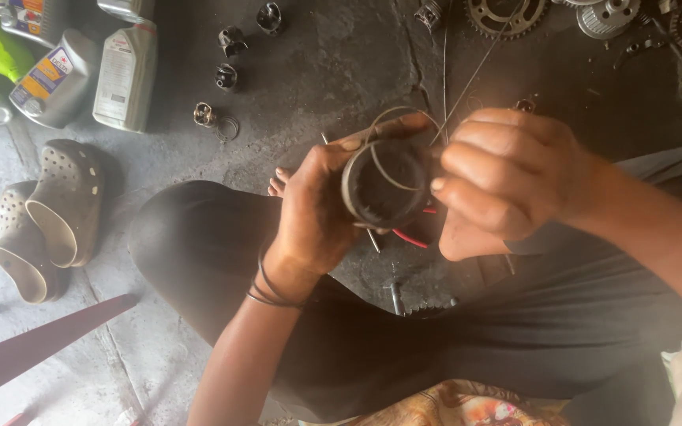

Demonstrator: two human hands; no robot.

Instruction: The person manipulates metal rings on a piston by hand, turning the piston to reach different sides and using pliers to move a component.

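Left hand (317,209) wrapped around dark piston (384,185) at frame centre, open end toward camera. Right hand (507,170) at 3 o'clock of piston, fingers curled, pinching thin metal ring (388,146) at rim. Oil bottles (124,75) at 10 o'clock, clogs (45,217) at 9.

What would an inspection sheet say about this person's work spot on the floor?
Surface: dark, stained concrete floor.
Job's things: sooty piston with a thin ring around its top.
Clutter: small engine parts, sprocket, oil bottles.
Grippers: left hand grips the piston; right hand pinches at its rim.
Cables: thin wires on the floor.
Surroundings: pair of clogs, the person's dark trousers.
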